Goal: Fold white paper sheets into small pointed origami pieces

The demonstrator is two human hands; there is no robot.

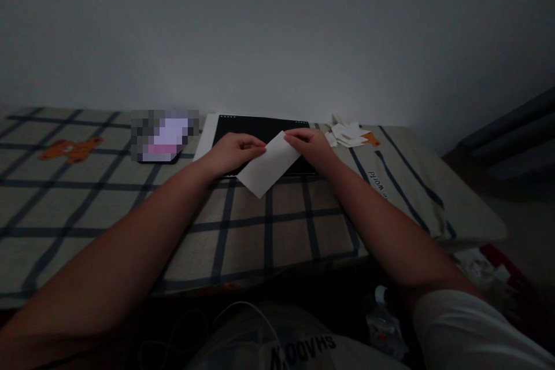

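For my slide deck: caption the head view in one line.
Both hands, left hand and right hand, hold a white paper over a dark tablet on a checked cloth.

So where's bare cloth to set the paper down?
Free: the near checked cloth below the paper, and the left stretch between the bear print and the blurred item. Crowded: the tablet under both hands, and the scraps far right.

Two hands: left hand (234, 150), right hand (313, 147). One white paper sheet (269, 165). One black board (260, 130). One pile of paper scraps (349, 134). One plastic bottle (384, 324).
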